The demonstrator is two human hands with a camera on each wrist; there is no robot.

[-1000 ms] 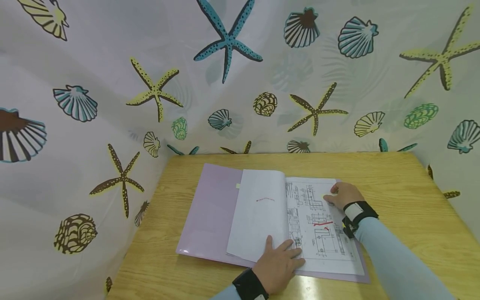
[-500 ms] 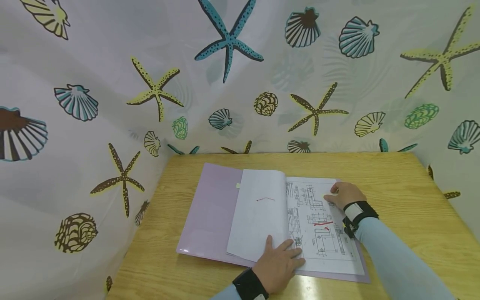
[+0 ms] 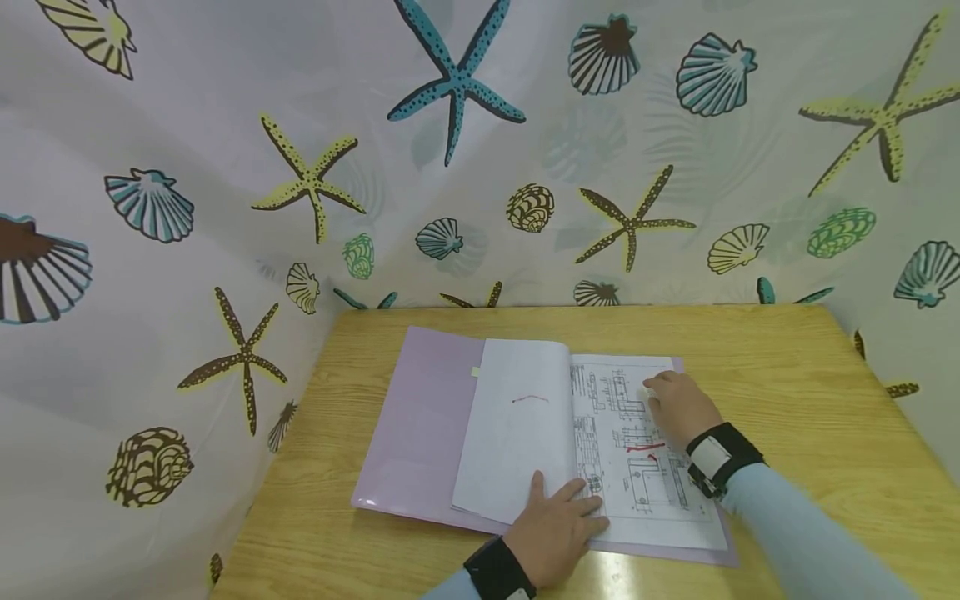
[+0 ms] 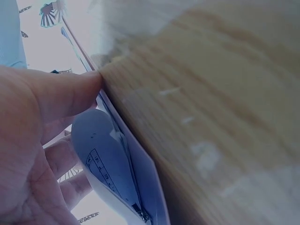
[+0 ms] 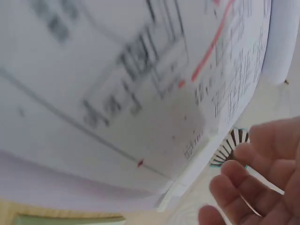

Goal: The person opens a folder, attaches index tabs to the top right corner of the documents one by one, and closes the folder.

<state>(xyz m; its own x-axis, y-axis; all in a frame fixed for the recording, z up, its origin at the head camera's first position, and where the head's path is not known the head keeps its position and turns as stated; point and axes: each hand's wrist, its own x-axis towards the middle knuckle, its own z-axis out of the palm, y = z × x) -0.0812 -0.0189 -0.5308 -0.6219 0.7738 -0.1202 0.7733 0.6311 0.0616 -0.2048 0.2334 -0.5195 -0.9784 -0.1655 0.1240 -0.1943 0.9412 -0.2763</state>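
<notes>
The right hand (image 3: 681, 410) has just shifted over the page (image 3: 660, 529) on the open folder's (image 3: 420, 433) right half, fingers loosely bent, seemingly gripping nothing (perhaps freeing that edge), while the left hand (image 3: 558, 533) rests, fingers spread, at the folder's lower middle.

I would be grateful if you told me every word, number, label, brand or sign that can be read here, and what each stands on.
No text can be quoted reliably.
Drawing: printed lettering, too small in the head view, too blurred in the right wrist view.
Curled sheet: boxed characters, too blurred.
Red strokes on the drawing: no legible word.
Folder: no lettering visible.
</notes>
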